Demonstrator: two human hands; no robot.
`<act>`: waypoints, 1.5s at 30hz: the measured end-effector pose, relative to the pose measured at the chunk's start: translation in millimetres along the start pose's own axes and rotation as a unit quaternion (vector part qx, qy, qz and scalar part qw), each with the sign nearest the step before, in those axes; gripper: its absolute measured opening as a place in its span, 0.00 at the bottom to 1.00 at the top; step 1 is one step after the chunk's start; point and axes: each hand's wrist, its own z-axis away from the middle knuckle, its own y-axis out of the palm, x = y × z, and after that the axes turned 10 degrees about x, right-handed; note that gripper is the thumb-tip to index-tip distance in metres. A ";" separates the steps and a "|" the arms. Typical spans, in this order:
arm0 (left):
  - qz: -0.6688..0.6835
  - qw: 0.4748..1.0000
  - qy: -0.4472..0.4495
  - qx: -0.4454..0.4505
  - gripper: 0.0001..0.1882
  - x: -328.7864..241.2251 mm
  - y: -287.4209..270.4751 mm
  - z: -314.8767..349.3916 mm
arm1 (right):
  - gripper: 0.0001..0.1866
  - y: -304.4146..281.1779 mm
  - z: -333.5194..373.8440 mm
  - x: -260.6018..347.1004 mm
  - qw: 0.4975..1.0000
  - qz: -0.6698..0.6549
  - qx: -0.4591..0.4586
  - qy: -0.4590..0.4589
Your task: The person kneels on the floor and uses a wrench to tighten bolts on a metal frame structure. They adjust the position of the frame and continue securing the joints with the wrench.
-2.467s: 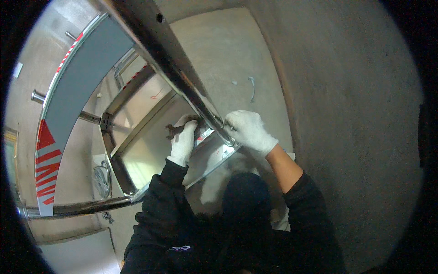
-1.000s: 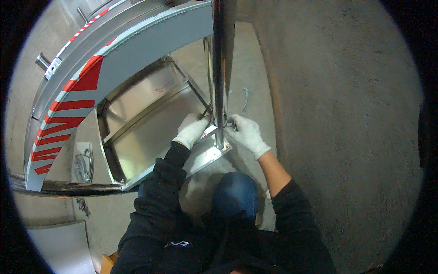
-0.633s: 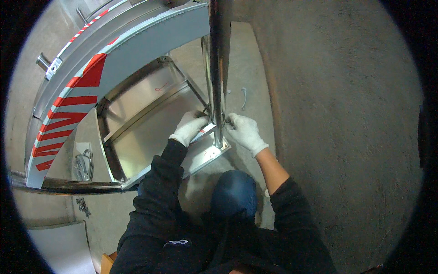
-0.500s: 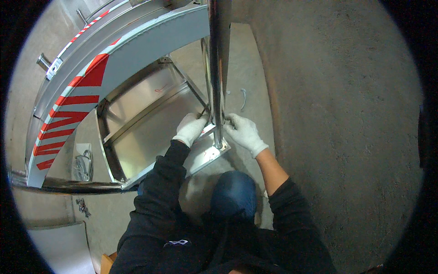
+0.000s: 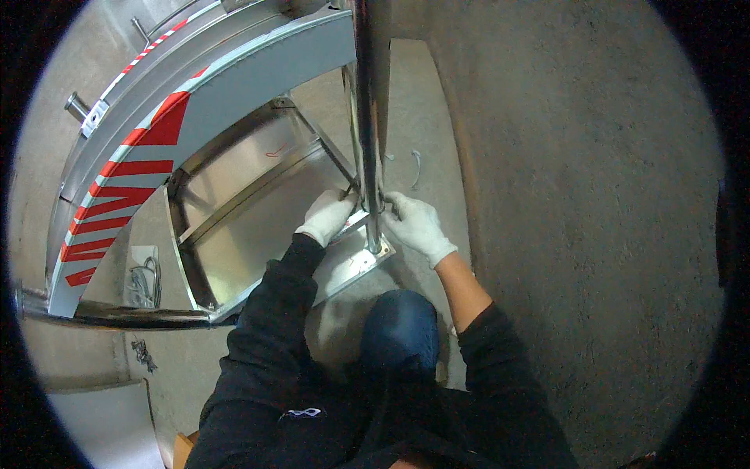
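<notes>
A shiny upright metal post [image 5: 364, 102] rises from a bracketed metal corner plate [image 5: 344, 270]. Both of my hands, in white gloves, are at the lower part of this post. My left hand [image 5: 326, 216] is on its left, fingers closed beside a thin dark metal strut; what they grip is hidden. My right hand [image 5: 416, 227] is on the other side, with thumb and fingers pinched close against the post; anything between them is too small to name. Behind the left hand lies a shallow metal tray-like panel [image 5: 273, 203] with a crossbar.
A curved grey metal guard [image 5: 273, 86] with red and white stripes arches over the left. A horizontal tube [image 5: 141, 319] runs below it. A rough wall [image 5: 578, 219] stands close on the right. Small loose parts [image 5: 143, 356] and a bagged coil [image 5: 144, 280] lie on the floor.
The view has shifted very slightly. Both hands remain at the post with almost the same grip.
</notes>
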 end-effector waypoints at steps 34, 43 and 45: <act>0.140 0.984 0.078 0.075 0.17 7.8 -5.6 8.1 | 0.16 8.3 7.3 -10.6 0.989 -0.142 -0.041 0.024; 0.011 0.999 -0.006 0.039 0.23 -3.4 -6.2 1.9 | 0.14 -7.0 -5.5 -3.5 1.000 0.022 0.002 -0.009; -0.012 1.000 -0.024 0.016 0.23 -12.3 -1.7 4.6 | 0.15 -7.4 -2.8 -6.0 0.998 0.062 -0.002 -0.009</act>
